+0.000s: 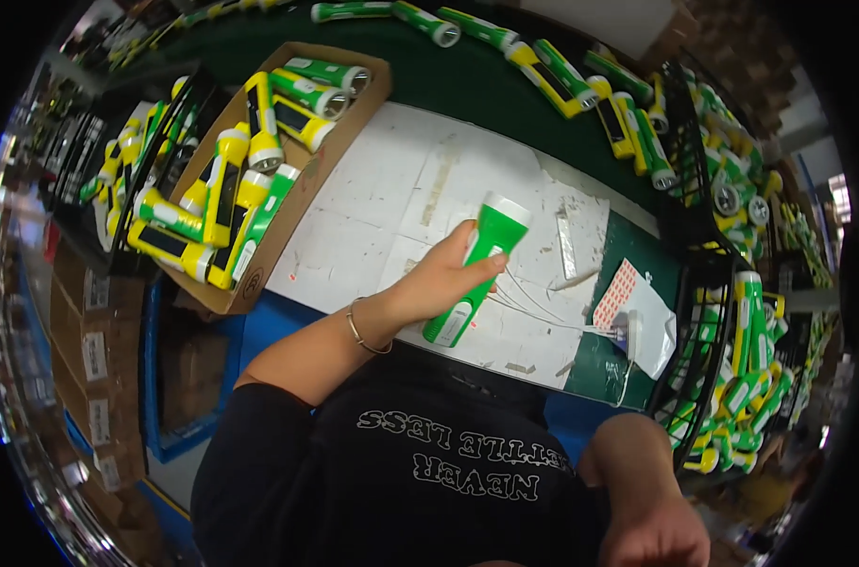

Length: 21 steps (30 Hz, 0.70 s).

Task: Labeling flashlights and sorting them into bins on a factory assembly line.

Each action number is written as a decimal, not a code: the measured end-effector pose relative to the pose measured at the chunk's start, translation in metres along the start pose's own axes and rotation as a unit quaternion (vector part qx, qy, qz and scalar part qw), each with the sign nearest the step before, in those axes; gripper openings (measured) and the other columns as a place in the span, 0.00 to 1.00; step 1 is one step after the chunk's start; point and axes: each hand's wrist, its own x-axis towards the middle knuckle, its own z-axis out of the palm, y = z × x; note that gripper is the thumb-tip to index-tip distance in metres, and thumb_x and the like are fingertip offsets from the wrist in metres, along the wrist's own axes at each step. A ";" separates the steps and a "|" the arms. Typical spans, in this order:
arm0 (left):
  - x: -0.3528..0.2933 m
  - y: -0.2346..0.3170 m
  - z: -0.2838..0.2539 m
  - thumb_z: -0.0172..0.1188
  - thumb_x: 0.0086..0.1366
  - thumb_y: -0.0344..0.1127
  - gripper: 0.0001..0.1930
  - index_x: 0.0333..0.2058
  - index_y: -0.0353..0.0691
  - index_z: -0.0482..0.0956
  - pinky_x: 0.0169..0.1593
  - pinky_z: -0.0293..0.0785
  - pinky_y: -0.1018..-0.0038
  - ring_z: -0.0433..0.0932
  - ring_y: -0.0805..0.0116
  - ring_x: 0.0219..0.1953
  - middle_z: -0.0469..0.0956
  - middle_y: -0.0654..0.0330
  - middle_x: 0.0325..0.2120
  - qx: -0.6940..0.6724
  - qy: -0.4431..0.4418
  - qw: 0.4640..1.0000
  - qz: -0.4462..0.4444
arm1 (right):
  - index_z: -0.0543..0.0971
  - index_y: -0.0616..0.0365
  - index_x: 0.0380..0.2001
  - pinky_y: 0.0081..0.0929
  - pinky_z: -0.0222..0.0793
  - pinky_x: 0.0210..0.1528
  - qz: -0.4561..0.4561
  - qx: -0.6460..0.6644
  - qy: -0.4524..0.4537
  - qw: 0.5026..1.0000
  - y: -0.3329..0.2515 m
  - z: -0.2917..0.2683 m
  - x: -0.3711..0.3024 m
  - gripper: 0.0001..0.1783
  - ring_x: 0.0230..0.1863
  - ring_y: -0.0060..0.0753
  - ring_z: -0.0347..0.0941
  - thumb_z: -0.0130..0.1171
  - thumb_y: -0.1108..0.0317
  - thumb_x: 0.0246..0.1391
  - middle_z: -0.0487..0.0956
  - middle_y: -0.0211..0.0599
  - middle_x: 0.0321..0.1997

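My left hand [448,272], with a bangle at the wrist, is wrapped round the green body of a flashlight [497,227]. The flashlight lies slantwise over the white work surface [373,189], its white-rimmed head pointing away from me. Down at the lower right edge is my right hand [658,537], close to my body and far from the flashlight. Its fingers are largely cut off by the frame, so what they do is hidden. Thin white cables [543,319] run from beside the held flashlight to a white plug-like piece [633,333] on the right.
A cardboard box [330,165] of yellow and green flashlights stands on the left, a black crate [179,118] beyond it. Black crates [703,203] full of flashlights line the right. More flashlights [552,76] lie along the far side. A red-dotted white sheet [651,298] lies near the plug.
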 end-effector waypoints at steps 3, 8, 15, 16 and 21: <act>-0.009 0.002 -0.004 0.57 0.60 0.41 0.26 0.50 0.31 0.60 0.43 0.70 0.70 0.73 0.65 0.40 0.73 0.51 0.38 0.163 0.063 0.981 0.084 | 0.66 0.57 0.56 0.29 0.59 0.61 -0.085 -0.283 -0.025 0.955 -0.002 0.004 0.002 0.22 0.61 0.30 0.60 0.50 0.65 0.58 0.66 0.35 0.61; -0.010 0.000 -0.009 0.63 0.53 0.38 0.26 0.48 0.32 0.66 0.43 0.71 0.69 0.75 0.59 0.39 0.75 0.48 0.37 0.229 0.058 0.967 0.097 | 0.64 0.60 0.57 0.31 0.55 0.63 -0.217 -0.874 -0.076 0.428 -0.019 -0.009 -0.007 0.21 0.63 0.31 0.57 0.45 0.67 0.62 0.65 0.36 0.61; -0.014 0.008 -0.007 0.63 0.52 0.38 0.24 0.46 0.34 0.69 0.40 0.71 0.70 0.77 0.59 0.34 0.77 0.50 0.32 0.197 0.070 0.975 0.076 | 0.66 0.62 0.55 0.32 0.53 0.64 -0.228 -0.917 -0.064 0.320 -0.007 -0.020 -0.011 0.21 0.62 0.33 0.58 0.48 0.66 0.61 0.66 0.38 0.60; -0.013 0.011 -0.007 0.63 0.52 0.37 0.24 0.46 0.34 0.69 0.40 0.71 0.70 0.77 0.58 0.35 0.77 0.49 0.32 0.210 0.062 0.971 0.091 | 0.66 0.62 0.55 0.32 0.53 0.64 -0.236 -0.913 -0.064 0.326 -0.008 -0.017 -0.009 0.21 0.62 0.33 0.58 0.48 0.66 0.60 0.66 0.38 0.60; -0.012 0.012 -0.009 0.60 0.52 0.34 0.24 0.49 0.37 0.69 0.40 0.71 0.68 0.75 0.52 0.37 0.76 0.48 0.33 0.299 0.059 0.941 0.147 | 0.68 0.56 0.43 0.29 0.53 0.49 -0.112 -0.673 0.063 0.729 -0.014 -0.004 -0.024 0.14 0.48 0.28 0.59 0.50 0.63 0.56 0.65 0.31 0.45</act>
